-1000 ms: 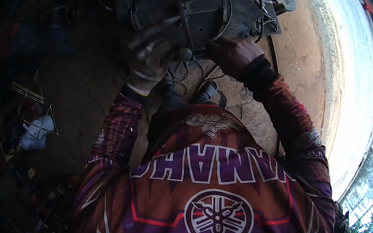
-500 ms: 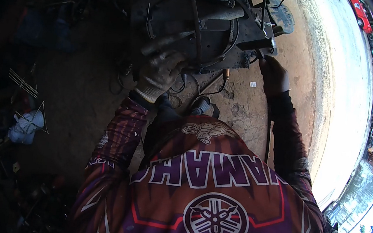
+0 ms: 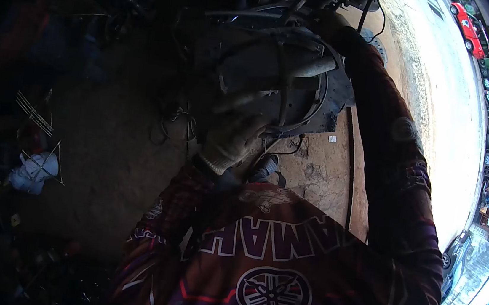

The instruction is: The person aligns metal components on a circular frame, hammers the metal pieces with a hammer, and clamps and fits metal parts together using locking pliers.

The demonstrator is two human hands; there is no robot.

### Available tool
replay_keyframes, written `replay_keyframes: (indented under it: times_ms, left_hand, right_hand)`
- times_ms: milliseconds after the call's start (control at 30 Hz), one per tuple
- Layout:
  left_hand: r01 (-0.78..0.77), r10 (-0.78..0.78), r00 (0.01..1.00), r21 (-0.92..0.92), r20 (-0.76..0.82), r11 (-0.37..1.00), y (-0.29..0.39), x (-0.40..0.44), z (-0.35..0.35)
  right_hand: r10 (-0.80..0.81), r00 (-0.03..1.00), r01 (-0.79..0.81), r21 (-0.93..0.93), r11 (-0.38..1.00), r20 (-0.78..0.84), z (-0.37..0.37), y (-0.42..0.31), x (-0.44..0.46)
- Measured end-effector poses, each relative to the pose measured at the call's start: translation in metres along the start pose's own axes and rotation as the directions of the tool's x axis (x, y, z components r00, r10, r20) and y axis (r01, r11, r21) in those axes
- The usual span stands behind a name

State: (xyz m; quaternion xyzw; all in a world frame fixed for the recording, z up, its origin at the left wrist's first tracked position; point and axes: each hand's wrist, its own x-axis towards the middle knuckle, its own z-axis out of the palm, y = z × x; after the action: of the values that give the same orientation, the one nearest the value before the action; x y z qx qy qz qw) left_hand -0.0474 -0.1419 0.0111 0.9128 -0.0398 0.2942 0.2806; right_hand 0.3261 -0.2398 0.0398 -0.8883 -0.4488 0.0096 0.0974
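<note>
Lying ahead of my left hand [image 3: 235,138]: one dark metal frame [image 3: 284,85], longer side crosswise. Left: gloved, at the near edge. Right hand [image 3: 331,26]: well apart, at the far-right edge. Grip of either: I cannot tell.

Your left hand [image 3: 234,136] and right hand [image 3: 327,24], two in all, one dark metal plate [image 3: 252,65], one white scrap [image 3: 332,139] on the floor [image 3: 116,181], one white bundle [image 3: 35,172], one red car [image 3: 469,30], one dark car [image 3: 455,258], one round emblem [image 3: 274,297] on your shirt [image 3: 231,279].
</note>
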Motion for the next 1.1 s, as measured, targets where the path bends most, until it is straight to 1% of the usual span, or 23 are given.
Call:
replay_keyframes:
  times_ms: [67, 100, 167, 200, 267, 300, 333, 400, 433, 467, 500, 567, 600, 633, 733, 833, 867, 933, 967, 1000, 1033, 1067, 1100]
  left_hand:
    - [-0.024, 0.024, 1.000, -0.024, -0.014, 0.999, 0.003, 0.011, -0.021]
    - [-0.060, 0.059, 0.998, -0.090, -0.019, 0.994, 0.003, 0.021, -0.038]
    - [-0.103, 0.100, 0.995, -0.167, -0.025, 0.981, -0.001, 0.037, -0.058]
    - [-0.047, 0.028, 0.993, -0.172, -0.115, 0.984, -0.013, 0.045, -0.065]
    - [0.037, -0.071, 0.976, -0.160, -0.207, 0.986, -0.039, 0.080, -0.077]
    - [0.067, -0.096, 0.973, -0.140, -0.210, 0.988, -0.057, 0.107, -0.077]
    - [0.121, -0.133, 0.987, -0.135, -0.086, 0.983, -0.081, 0.125, -0.070]
    - [0.150, -0.145, 0.988, -0.133, 0.050, 0.980, -0.115, 0.160, -0.041]
    - [0.153, -0.129, 0.960, -0.080, 0.249, 0.985, -0.126, 0.178, -0.025]
    - [0.143, -0.117, 0.891, -0.026, 0.440, 0.989, -0.132, 0.194, -0.009]
    - [0.123, -0.090, 0.889, -0.044, 0.449, 0.992, -0.132, 0.207, 0.004]
    - [0.065, -0.074, 0.753, 0.038, 0.654, 0.997, -0.130, 0.225, 0.025]
    - [0.016, -0.065, 0.654, 0.072, 0.754, 0.997, -0.136, 0.237, 0.051]
    - [-0.002, -0.040, 0.646, 0.054, 0.762, 0.999, -0.132, 0.245, 0.066]
    - [-0.261, -0.041, 0.481, 0.188, 0.876, 0.947, -0.119, 0.258, 0.093]
    - [-0.329, -0.011, 0.445, 0.175, 0.896, 0.928, -0.126, 0.264, 0.104]
    - [-0.299, 0.017, 0.513, 0.160, 0.858, 0.941, -0.127, 0.260, 0.103]
    - [-0.251, 0.116, 0.664, 0.074, 0.738, 0.965, -0.115, 0.257, 0.076]
    - [-0.277, 0.177, 0.638, 0.009, 0.749, 0.961, -0.137, 0.263, 0.080]
    - [-0.157, 0.203, 0.678, -0.131, 0.706, 0.979, -0.150, 0.265, 0.070]
    - [-0.192, 0.179, 0.794, -0.041, 0.581, 0.981, -0.154, 0.267, 0.055]
    - [-0.218, 0.228, 0.833, -0.080, 0.503, 0.973, -0.154, 0.272, 0.032]
    - [-0.463, 0.466, 0.795, -0.108, 0.389, 0.880, -0.156, 0.279, 0.010]
  right_hand:
    - [0.020, 0.981, -0.041, 0.107, 0.993, 0.192, 0.008, -0.004, 0.024]
    - [0.019, 0.981, -0.039, 0.102, 0.994, 0.193, 0.008, -0.007, 0.032]
    - [0.175, 0.976, -0.195, 0.169, 0.966, 0.127, 0.005, -0.011, 0.016]
    - [0.231, 0.967, -0.248, 0.193, 0.949, 0.106, 0.004, -0.012, 0.007]
    - [0.404, 0.913, -0.320, 0.522, 0.790, -0.052, 0.008, 0.001, -0.016]
    - [0.442, 0.881, -0.307, 0.507, 0.805, -0.168, -0.003, -0.007, -0.037]
    - [0.474, 0.834, -0.300, 0.489, 0.819, -0.282, -0.015, -0.021, -0.066]
    - [0.599, 0.749, -0.256, 0.710, 0.656, -0.284, -0.015, -0.034, -0.116]
    - [0.684, 0.702, -0.343, 0.749, 0.568, -0.197, -0.019, -0.042, -0.143]
    - [0.759, 0.643, -0.426, 0.776, 0.466, -0.103, -0.021, -0.047, -0.167]
    - [0.748, 0.651, -0.387, 0.789, 0.477, -0.133, -0.015, -0.040, -0.185]
    - [0.736, 0.657, -0.348, 0.800, 0.488, -0.164, -0.009, -0.047, -0.211]
    - [0.803, 0.596, -0.364, 0.886, 0.287, -0.015, -0.010, -0.061, -0.231]
    - [0.832, 0.536, -0.357, 0.931, 0.070, 0.143, -0.011, -0.073, -0.250]
    - [0.860, 0.468, -0.244, 0.965, -0.094, 0.202, 0.013, -0.103, -0.310]
    - [0.928, 0.325, -0.353, 0.934, -0.057, 0.180, 0.043, -0.110, -0.347]
    - [0.916, 0.340, -0.257, 0.958, -0.126, 0.211, 0.047, -0.113, -0.357]
    - [0.932, 0.270, -0.257, 0.951, -0.172, 0.241, 0.046, -0.120, -0.365]
    - [0.935, 0.266, -0.243, 0.955, -0.169, 0.233, 0.049, -0.118, -0.372]
    - [0.934, 0.248, -0.241, 0.950, -0.197, 0.257, 0.051, -0.115, -0.375]
    - [0.940, 0.247, -0.235, 0.955, -0.179, 0.237, 0.054, -0.112, -0.379]
    - [0.944, 0.251, -0.229, 0.961, -0.157, 0.214, 0.057, -0.111, -0.381]
    - [0.939, 0.248, -0.227, 0.957, -0.181, 0.237, 0.059, -0.110, -0.384]
